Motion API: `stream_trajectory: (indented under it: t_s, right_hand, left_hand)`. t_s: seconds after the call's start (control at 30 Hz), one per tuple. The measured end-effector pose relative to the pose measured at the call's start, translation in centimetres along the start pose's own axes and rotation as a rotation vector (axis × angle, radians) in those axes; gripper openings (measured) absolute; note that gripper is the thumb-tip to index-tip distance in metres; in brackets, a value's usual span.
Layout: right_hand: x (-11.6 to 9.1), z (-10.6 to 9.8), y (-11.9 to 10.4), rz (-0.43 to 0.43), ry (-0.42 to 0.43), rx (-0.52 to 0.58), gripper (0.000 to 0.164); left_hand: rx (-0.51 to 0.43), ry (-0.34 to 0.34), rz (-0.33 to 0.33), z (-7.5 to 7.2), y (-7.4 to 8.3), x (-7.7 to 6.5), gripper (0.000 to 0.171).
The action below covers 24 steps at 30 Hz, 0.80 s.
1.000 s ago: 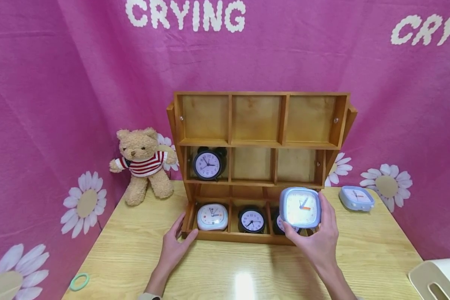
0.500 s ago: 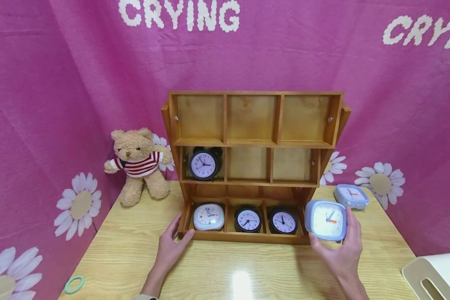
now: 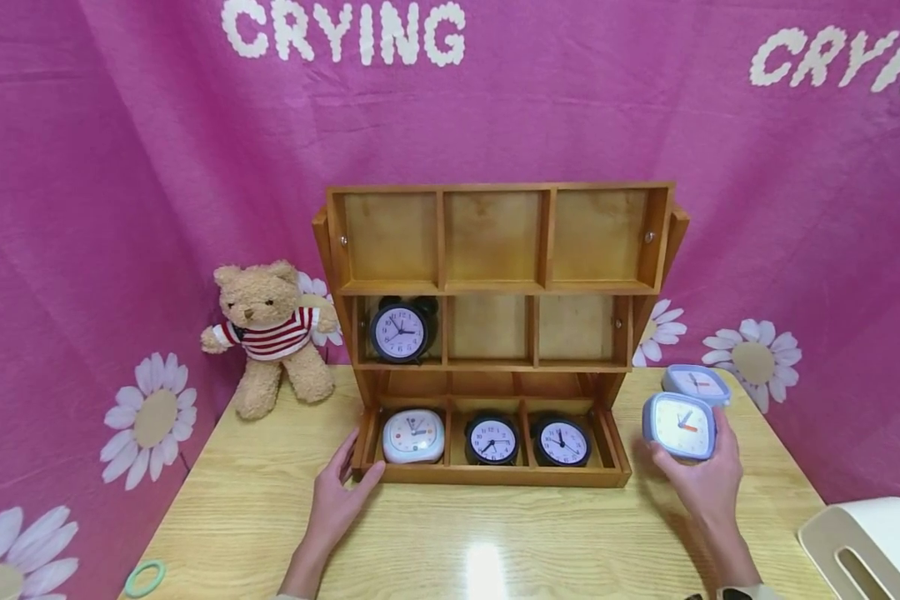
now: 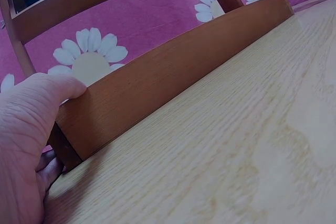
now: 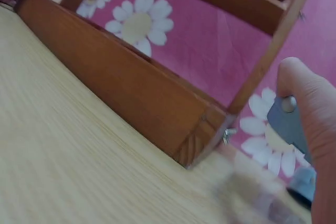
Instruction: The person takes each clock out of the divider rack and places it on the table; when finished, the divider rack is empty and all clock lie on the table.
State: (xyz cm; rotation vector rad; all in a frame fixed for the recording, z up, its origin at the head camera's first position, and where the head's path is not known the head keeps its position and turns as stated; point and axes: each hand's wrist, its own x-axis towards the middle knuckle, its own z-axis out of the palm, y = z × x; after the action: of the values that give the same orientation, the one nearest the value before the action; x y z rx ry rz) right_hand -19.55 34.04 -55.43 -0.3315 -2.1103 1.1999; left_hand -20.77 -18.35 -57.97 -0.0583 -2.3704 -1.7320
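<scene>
My right hand (image 3: 708, 479) holds a light blue square alarm clock (image 3: 681, 427) between thumb and fingers, face up toward the head camera, right of the tiered wooden shelf (image 3: 495, 477). Behind it, partly overlapped, a second blue alarm clock (image 3: 696, 382) lies on the table. My left hand (image 3: 337, 492) grips the shelf's front left corner, thumb (image 4: 68, 86) on the front board and fingers round the side. The bottom tier bears a white rounded clock (image 3: 414, 435) and two black round clocks, one in the middle (image 3: 492, 440). Another black clock (image 3: 400, 332) stands in the middle tier's left compartment.
A teddy bear (image 3: 273, 337) in a striped shirt sits left of the shelf. On the table's (image 3: 555, 542) left edge lies a green ring (image 3: 145, 578). A white box with a slot (image 3: 870, 533) stands at the front right. Pink cloth (image 3: 540, 100) hangs behind.
My right hand has carried the blue clock rightward, from in front of the bottom tier's right compartment to beside the shelf, uncovering the black clock there. The left hand keeps its grip on the corner.
</scene>
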Motion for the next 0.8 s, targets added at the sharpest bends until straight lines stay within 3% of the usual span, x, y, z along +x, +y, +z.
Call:
stream_trajectory:
  t_s: [0.13,0.37,0.6,0.8]
  right_hand:
    - [1.1,0.9,1.3,0.089,-0.061,-0.022,0.11]
    - [2.4,2.5,2.4,0.144,-0.125,-0.055,0.106]
    - [3.2,3.5,3.2,0.138,-0.18,-0.082,0.101]
    - [4.1,4.1,3.7,0.071,-0.222,-0.123,0.1]
  left_hand:
    - [-0.006,-0.003,-0.012,0.0,0.1,0.1,0.076]
    - [0.004,0.008,-0.005,0.2,0.2,0.2,0.075]
    - [-0.008,0.011,-0.014,0.2,0.1,0.2,0.074]
    - [-0.005,0.011,-0.028,0.1,0.1,0.0,0.075]
